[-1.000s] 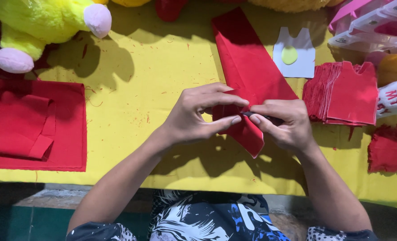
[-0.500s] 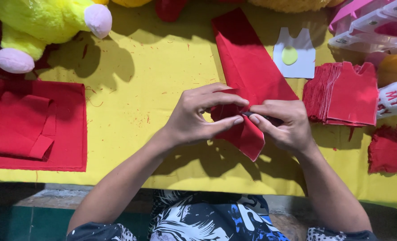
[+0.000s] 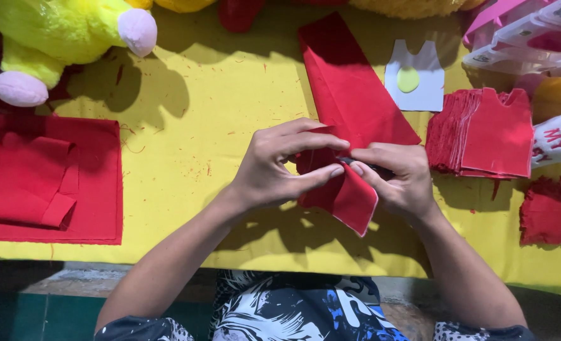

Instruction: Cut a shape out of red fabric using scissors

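A long strip of red felt (image 3: 350, 95) lies across the yellow table cover (image 3: 217, 145), running from the far edge down to my hands. My left hand (image 3: 280, 167) pinches the near end of the strip between thumb and fingers. My right hand (image 3: 397, 180) grips the same end from the right, fingertips meeting the left hand's, and a small dark thing shows between its fingers, too hidden to name. A folded red flap (image 3: 346, 202) hangs below both hands.
A stack of red vest-shaped cut pieces (image 3: 489, 132) sits to the right, with a white paper pattern (image 3: 414, 82) behind it and red scraps (image 3: 552, 211) at the far right. Folded red felt (image 3: 40, 177) lies left. A yellow plush toy (image 3: 59, 38) and plastic boxes (image 3: 526, 31) line the back.
Both hands stay on the strip's near end; the fingers have shifted only slightly.
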